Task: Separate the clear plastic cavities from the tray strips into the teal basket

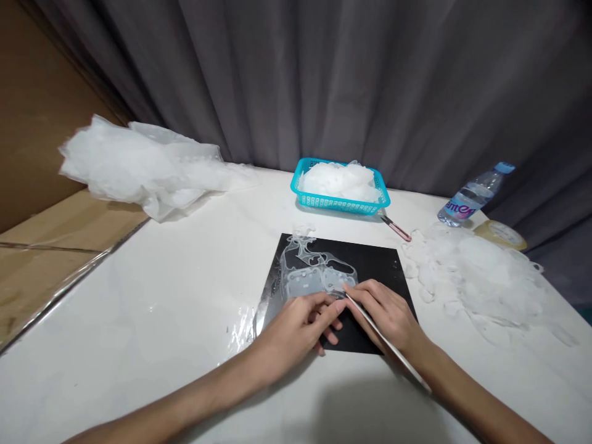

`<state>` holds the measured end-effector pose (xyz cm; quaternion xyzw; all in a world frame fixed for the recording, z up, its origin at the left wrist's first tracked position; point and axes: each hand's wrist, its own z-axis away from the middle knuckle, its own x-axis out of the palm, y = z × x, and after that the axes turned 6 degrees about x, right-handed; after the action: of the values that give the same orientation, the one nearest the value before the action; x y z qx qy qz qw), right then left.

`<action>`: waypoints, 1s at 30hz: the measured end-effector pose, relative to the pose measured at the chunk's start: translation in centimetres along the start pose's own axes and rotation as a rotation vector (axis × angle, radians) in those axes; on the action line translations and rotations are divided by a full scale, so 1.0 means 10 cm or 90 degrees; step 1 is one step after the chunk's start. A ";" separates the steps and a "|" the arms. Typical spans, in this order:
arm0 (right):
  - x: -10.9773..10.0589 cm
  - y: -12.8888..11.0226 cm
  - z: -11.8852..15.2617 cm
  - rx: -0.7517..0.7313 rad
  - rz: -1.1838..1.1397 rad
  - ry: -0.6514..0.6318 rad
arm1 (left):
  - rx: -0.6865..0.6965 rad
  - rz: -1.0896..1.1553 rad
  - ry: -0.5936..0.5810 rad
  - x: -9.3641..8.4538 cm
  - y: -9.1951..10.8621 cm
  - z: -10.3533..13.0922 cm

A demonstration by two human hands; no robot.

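Observation:
A translucent, rubbery-looking molded sheet (pixel 303 282) with rounded panels and cut-out loops lies on a black mat (pixel 377 262). Thumb and fingertips of my left hand (pixel 308 317) close on its near edge, partly hiding it. Just to the right, my right hand (pixel 386 311) grips a long thin pale tool (pixel 409 367), perhaps tweezers. Its tip sits by the sheet's near right corner, almost touching my left thumb, and its tail points toward me along the right wrist. What exactly the tip touches is covered by my fingers.
Behind the mat stands a blue basket (pixel 342 205) of white translucent pieces. Pink-handled thread snips (pixel 396 228) lie beside it. To the right are a scrap heap (pixel 490 277), a water bottle (pixel 472 196) and a tape roll (pixel 502 234). Translucent sheets (pixel 148 163) pile up at left.

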<state>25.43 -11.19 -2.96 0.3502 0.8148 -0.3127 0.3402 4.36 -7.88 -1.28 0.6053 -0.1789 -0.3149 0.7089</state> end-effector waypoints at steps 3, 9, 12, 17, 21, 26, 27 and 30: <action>-0.01 -0.02 -0.01 0.012 -0.023 -0.025 | 0.025 0.096 0.048 0.04 -0.05 -0.03; 0.05 -0.15 0.03 -0.003 -0.036 -0.052 | 0.042 0.110 0.063 0.04 -0.04 -0.05; 0.03 -0.05 0.00 0.033 -0.090 -0.082 | 0.037 0.059 0.079 0.02 -0.05 -0.04; -0.25 0.86 -0.44 0.433 -0.130 0.197 | -0.024 0.003 0.111 -0.09 -0.05 -0.09; -0.49 1.26 -0.77 0.514 -0.250 0.187 | -0.063 -0.011 0.079 -0.23 -0.05 -0.17; -0.45 0.76 -0.84 0.327 -0.401 -0.167 | -0.032 -0.144 0.043 -0.37 0.00 -0.13; -0.43 0.66 -0.85 0.301 -0.427 -0.210 | -0.001 -0.195 0.076 -0.39 0.03 -0.11; -0.39 0.49 -0.89 0.245 -0.485 -0.309 | 0.110 -0.288 0.220 -0.44 0.12 -0.10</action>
<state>28.31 -3.24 3.85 0.0007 0.7097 -0.6325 0.3103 2.03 -4.11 0.19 0.7325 0.0581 -0.3409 0.5864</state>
